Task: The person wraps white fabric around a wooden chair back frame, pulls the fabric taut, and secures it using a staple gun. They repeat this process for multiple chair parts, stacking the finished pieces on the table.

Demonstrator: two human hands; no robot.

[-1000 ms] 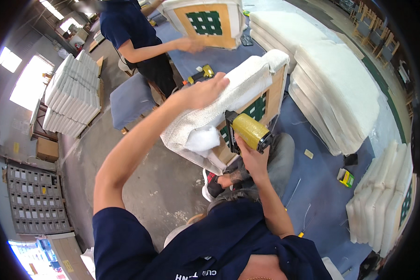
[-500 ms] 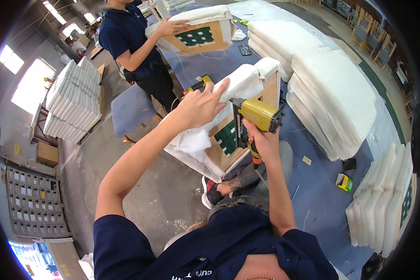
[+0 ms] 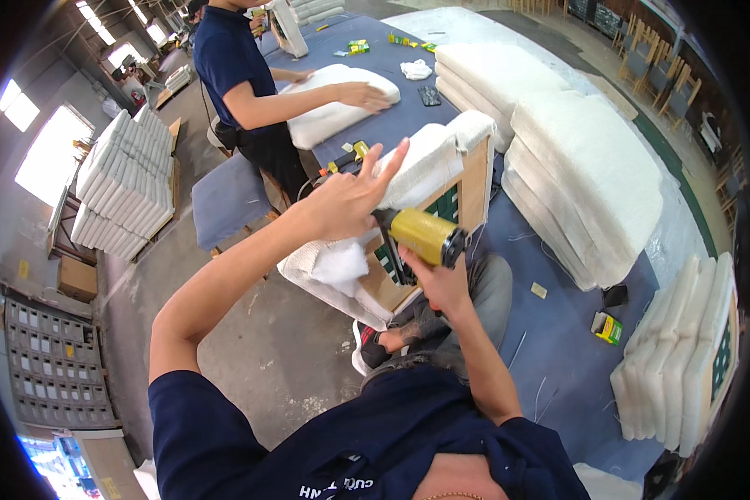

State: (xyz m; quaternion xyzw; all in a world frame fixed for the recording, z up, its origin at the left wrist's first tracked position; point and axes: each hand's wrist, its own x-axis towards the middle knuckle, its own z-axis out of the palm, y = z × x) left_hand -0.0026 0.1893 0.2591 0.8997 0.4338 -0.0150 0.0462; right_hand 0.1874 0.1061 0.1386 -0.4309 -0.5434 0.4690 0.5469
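A chair seat cushion (image 3: 423,173) with white fabric stands tilted on edge before me, showing its wooden frame (image 3: 475,182) and green webbing (image 3: 447,202). My right hand (image 3: 443,287) is wrapped round a yellow and black staple gun (image 3: 425,235). The gun's nose is close to the cushion's fabric edge, beside my left hand; whether it touches is hidden. My left hand (image 3: 346,202) rests at that edge, some fingers stretched out and apart, with its underside hidden. White fluffy stuffing (image 3: 342,263) shows at the cushion's lower left corner.
A blue-covered table (image 3: 508,317) bears stacked white cushions (image 3: 592,167) and a small yellow-green box (image 3: 607,327). Across from me, a co-worker (image 3: 240,62) has hands on another white cushion (image 3: 342,104). Another staple gun (image 3: 360,152) lies near a blue stool (image 3: 232,200).
My right hand has brought the staple gun left, closer to my left hand. The co-worker's cushion, earlier held up with its frame showing, now lies flat, white side up.
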